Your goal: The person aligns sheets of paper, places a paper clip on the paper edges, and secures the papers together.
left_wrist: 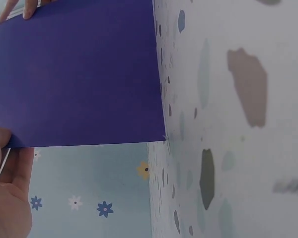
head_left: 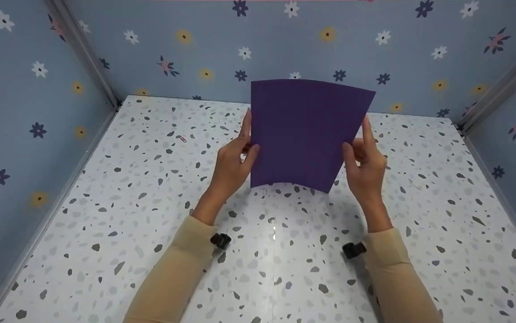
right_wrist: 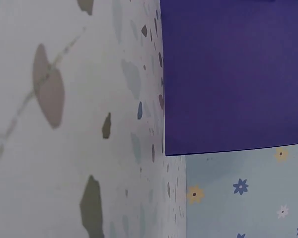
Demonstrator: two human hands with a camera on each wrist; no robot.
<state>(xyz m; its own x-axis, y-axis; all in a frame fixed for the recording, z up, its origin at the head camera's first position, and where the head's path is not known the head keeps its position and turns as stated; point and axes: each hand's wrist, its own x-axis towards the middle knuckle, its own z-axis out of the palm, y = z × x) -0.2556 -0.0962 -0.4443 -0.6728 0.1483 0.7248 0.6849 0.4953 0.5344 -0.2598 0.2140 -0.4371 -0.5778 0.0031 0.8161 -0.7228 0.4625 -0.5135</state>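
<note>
A plain purple sheet of paper or thin card [head_left: 305,134] stands near upright in the head view, bowed slightly along its top and bottom edges. My left hand [head_left: 233,163] pinches its left edge, thumb on the near face and fingers behind. On the opposite edge my right hand [head_left: 367,166] holds it the same way. The wrist views show the sheet's lower edge [right_wrist: 165,124] at or very close to the tabletop; whether it touches, I cannot tell. In the left wrist view, the left hand [left_wrist: 12,198] grips the sheet's side.
A small red paper clip [head_left: 182,139] lies on the speckled white table [head_left: 150,224], left of the sheet. Blue flowered panels [head_left: 195,45] rise at the back and both sides, with grey posts [head_left: 87,49] at the corners.
</note>
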